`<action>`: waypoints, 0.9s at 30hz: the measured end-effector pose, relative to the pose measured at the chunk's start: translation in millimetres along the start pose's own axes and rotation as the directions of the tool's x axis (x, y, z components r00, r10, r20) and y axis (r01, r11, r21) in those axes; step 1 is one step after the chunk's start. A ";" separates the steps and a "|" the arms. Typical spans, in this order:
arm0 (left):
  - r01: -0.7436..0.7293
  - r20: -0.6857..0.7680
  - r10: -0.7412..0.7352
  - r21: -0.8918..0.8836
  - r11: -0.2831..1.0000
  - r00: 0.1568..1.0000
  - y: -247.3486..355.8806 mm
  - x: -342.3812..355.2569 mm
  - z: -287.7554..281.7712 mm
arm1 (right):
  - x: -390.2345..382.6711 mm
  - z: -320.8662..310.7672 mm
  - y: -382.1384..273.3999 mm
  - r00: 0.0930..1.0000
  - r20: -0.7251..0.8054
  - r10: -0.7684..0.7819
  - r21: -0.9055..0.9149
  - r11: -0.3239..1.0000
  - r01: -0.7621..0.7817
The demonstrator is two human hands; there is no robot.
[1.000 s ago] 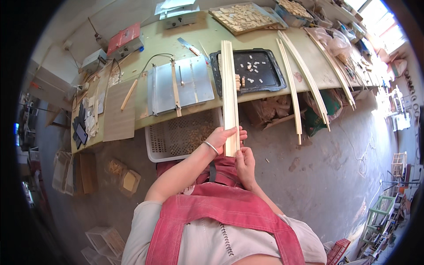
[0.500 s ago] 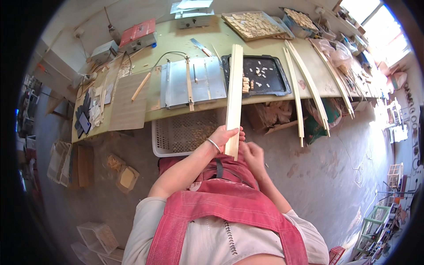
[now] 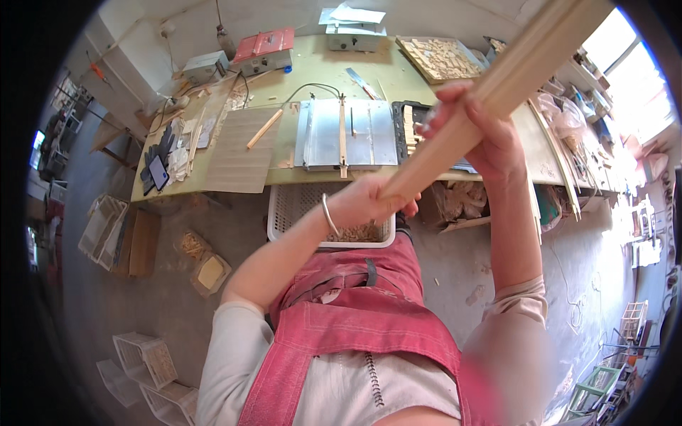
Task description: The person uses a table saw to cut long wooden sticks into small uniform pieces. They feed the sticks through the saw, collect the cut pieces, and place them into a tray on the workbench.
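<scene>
A long bundle of pale wooden strips (image 3: 455,138) slants from my lap up to the upper right, lifted in front of the workbench. My left hand (image 3: 371,201), with a bangle at its wrist, is closed around the near end of the strips. Farther up, my right hand (image 3: 490,135) grips the same bundle, its fingers wrapped around from both sides. Beyond the strips lies a flat metal plate jig (image 3: 359,131) with a wooden bar across it. A black tray (image 3: 419,113) with small wooden pieces is partly hidden behind my right hand and the strips.
The green bench (image 3: 298,71) carries a red box (image 3: 263,50), a board of wood pieces (image 3: 439,59), a glove and a phone (image 3: 158,171). Below its front edge stands a white perforated basket (image 3: 284,213). More long strips (image 3: 558,160) overhang the bench at right.
The wooden strips have swung from nearly straight ahead to a slant toward the upper right. My right hand has risen from beside my lap and now holds them higher up.
</scene>
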State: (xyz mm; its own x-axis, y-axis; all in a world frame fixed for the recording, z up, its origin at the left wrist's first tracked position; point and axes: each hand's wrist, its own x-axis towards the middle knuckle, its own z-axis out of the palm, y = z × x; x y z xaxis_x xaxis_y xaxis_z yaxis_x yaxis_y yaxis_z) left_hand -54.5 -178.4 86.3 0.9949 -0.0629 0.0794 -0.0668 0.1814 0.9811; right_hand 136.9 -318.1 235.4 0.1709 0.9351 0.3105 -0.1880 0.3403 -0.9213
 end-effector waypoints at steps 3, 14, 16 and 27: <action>-0.032 0.009 0.031 0.251 0.968 0.999 14.5 24.1 -53.7 | 35.2 34.9 -7.2 1.000 0.016 -0.019 -0.201 0.979 0.022; 0.115 -0.147 -0.069 0.335 0.935 0.987 -12.7 70.7 -147.4 | 105.6 -1.3 84.6 0.995 0.092 0.025 -0.222 0.975 -0.004; 0.113 -0.141 -0.071 0.319 0.941 0.987 -25.6 72.5 -151.6 | 104.0 -8.3 94.6 0.996 0.069 0.047 -0.204 0.978 -0.032; 0.062 -0.409 0.637 0.868 0.493 0.653 -46.2 62.8 -74.8 | 82.2 -87.7 112.1 0.823 -0.547 -0.153 0.158 0.946 0.281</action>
State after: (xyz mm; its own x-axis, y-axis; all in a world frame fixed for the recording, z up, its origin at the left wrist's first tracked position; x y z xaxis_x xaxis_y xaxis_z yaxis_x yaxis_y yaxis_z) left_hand 16.8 -117.3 32.8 0.6380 0.4764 0.6050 -0.0370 -0.7658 0.6420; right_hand 214.6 -211.8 137.1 0.6984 0.6634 0.2686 -0.2831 0.6007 -0.7477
